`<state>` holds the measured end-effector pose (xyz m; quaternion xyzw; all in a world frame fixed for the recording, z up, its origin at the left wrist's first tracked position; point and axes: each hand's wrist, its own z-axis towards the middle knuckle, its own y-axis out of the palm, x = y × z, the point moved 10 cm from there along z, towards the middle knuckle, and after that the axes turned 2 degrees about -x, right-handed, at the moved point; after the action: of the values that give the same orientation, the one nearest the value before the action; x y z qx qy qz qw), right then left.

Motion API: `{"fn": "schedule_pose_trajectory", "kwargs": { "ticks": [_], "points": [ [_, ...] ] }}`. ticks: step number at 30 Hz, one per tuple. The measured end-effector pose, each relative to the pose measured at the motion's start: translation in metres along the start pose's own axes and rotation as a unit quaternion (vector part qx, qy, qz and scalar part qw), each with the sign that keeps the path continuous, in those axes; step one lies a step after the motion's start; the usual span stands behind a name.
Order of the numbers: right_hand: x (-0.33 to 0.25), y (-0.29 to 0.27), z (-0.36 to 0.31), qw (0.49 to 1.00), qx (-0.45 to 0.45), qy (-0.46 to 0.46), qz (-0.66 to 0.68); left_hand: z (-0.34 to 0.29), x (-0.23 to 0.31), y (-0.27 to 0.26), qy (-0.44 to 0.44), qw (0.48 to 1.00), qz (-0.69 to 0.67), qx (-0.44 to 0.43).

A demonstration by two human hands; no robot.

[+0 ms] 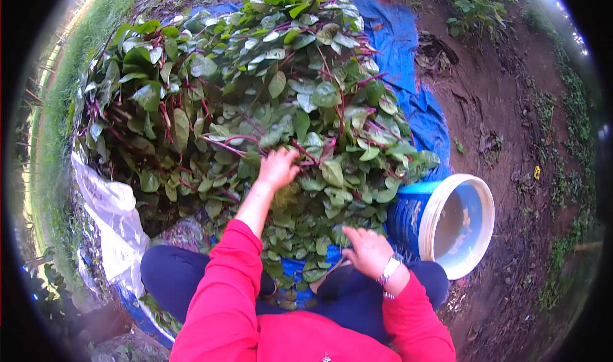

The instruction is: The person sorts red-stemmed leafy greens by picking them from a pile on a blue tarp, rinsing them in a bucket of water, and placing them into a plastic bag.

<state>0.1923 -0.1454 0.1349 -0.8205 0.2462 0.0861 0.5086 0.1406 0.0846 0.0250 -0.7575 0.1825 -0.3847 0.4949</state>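
Green leaves on purple-red stems form a large heap of leafy vines [255, 100] filling the upper centre of the frame, lying on a blue tarp [408, 61]. The left hand [278, 168], at centre, closes around stems in the heap. The right hand [367, 250], lower right, rests loosely curled on leaves, gripping nothing visible. A blue bucket [456, 224] lies tipped at right.

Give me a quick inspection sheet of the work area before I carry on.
Surface: blue tarp on bare soil.
Job's things: big pile of leafy green vines with red stems.
Clutter: blue bucket with white rim tipped on its side; white plastic sack.
Hands: left hand reaching into the pile; right hand near the knee, on leaves.
Cables: nothing seen.
Surroundings: grass at left, weeds at right.
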Motion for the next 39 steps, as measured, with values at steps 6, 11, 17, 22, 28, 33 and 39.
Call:
{"fn": "schedule_pose_trajectory", "kwargs": {
  "ticks": [6, 11, 17, 22, 28, 33, 39],
  "points": [
    [0.054, 0.019, -0.008, 0.999, 0.019, 0.027, 0.037, -0.032, 0.017, -0.063, -0.006, 0.997, -0.017, 0.077],
    [0.067, 0.012, -0.007, 0.997, 0.043, 0.063, -0.006, -0.066, 0.006, -0.078, -0.024, 0.976, -0.166, 0.142],
    [0.058, 0.003, -0.004, 0.996, 0.078, 0.024, 0.047, -0.104, 0.079, -0.096, 0.148, 0.948, -0.097, 0.266],
    [0.062, -0.006, -0.002, 0.993, 0.106, 0.037, 0.032, -0.127, 0.102, 0.0, 0.14, 0.988, -0.037, 0.061],
    [0.079, 0.02, 0.002, 0.995, 0.003, 0.095, 0.016, -0.156, -0.003, -0.026, -0.083, 0.886, -0.219, 0.401],
    [0.075, 0.022, 0.004, 0.996, 0.002, 0.084, 0.022, -0.167, -0.078, -0.005, -0.261, 0.826, -0.263, 0.425],
    [0.069, 0.029, 0.011, 0.998, 0.018, 0.054, 0.022, -0.124, -0.075, 0.077, -0.291, 0.756, -0.561, 0.17]
  ]
}}
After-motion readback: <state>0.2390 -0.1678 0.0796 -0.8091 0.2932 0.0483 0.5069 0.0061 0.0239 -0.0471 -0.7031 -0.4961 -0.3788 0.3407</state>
